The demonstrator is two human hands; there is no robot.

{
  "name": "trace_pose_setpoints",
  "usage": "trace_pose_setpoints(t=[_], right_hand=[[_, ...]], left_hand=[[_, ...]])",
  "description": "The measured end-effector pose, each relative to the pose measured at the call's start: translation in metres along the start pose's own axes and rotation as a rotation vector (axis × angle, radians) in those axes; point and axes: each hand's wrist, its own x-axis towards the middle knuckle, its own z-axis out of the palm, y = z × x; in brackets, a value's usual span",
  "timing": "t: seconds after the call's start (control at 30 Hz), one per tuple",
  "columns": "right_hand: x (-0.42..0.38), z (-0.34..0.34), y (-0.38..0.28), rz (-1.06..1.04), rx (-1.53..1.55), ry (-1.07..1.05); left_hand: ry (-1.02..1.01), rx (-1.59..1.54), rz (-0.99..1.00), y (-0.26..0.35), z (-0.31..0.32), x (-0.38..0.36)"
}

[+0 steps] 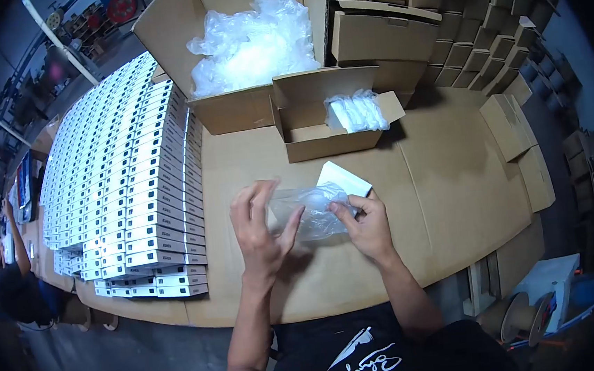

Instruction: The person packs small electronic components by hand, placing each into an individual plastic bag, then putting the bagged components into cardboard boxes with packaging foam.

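My right hand pinches a crumpled clear plastic bag between thumb and fingers. A flat white box sticks out behind the bag, its lower part covered by the plastic and my right fingers. At the bag's left side is my left hand, its fingers apart and slightly blurred, the thumb close to the plastic. Just beyond, an open brown carton holds plastic-wrapped packs at its right end.
Stacked white boxes rise on the left. A large carton full of clear plastic bags stands at the back. Brown cartons are piled back right, and others lie at the table's right edge. Another person is far left.
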Motion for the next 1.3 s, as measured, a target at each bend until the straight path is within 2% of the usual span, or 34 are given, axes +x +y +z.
trace_pose_setpoints(t=[0.07, 0.2, 0.33, 0.43, 0.53, 0.63, 0.73, 0.87, 0.9, 1.0, 1.03, 1.13, 1.27, 1.3], right_hand=[[-0.003, -0.002, -0.01, -0.001, -0.082, 0.014], [-0.007, -0.002, -0.014, -0.029, -0.153, 0.035], [-0.007, -0.005, -0.004, -0.067, -0.166, 0.052], [-0.004, -0.012, -0.008, -0.003, -0.22, -0.081], [-0.001, -0.017, -0.016, -0.087, -0.183, -0.166], [0.006, -0.024, -0.023, -0.19, -0.161, -0.282], [0.011, -0.033, -0.022, -0.126, -0.179, -0.373], [0.013, -0.039, -0.016, -0.083, -0.199, -0.354], [0.012, -0.037, -0.016, -0.048, -0.169, -0.307], [0.009, -0.031, -0.013, -0.03, -0.131, -0.115], [0.01, -0.028, -0.011, -0.039, -0.125, -0.042], [0.016, -0.02, -0.005, -0.328, -0.172, 0.059], [0.016, -0.018, 0.015, -0.319, -0.062, -0.006], [0.017, -0.021, 0.015, -0.282, 0.01, -0.007]], left_hand=[[-0.113, 0.107, 0.193, 0.008, -0.007, 0.012], [-0.197, 0.078, 0.269, 0.004, 0.004, 0.01], [-0.289, 0.032, 0.229, 0.003, 0.005, 0.003], [-0.36, -0.042, 0.2, 0.005, 0.005, 0.003], [-0.488, -0.104, 0.112, 0.001, -0.001, 0.004], [-0.503, -0.226, -0.106, -0.012, 0.006, 0.005], [-0.573, -0.382, -0.419, -0.001, 0.004, 0.024], [-0.287, -0.85, -0.401, -0.026, 0.027, 0.024], [-0.119, -1.003, -0.335, -0.032, 0.037, 0.026], [0.132, -1.043, -0.53, -0.027, 0.052, 0.016], [-0.01, -1.05, -0.528, -0.035, 0.051, 0.01], [-0.564, -0.866, -0.519, -0.026, 0.034, 0.004], [-0.502, -0.849, -0.543, -0.022, 0.042, -0.006], [-0.524, -0.887, -0.601, -0.023, 0.041, -0.008]])
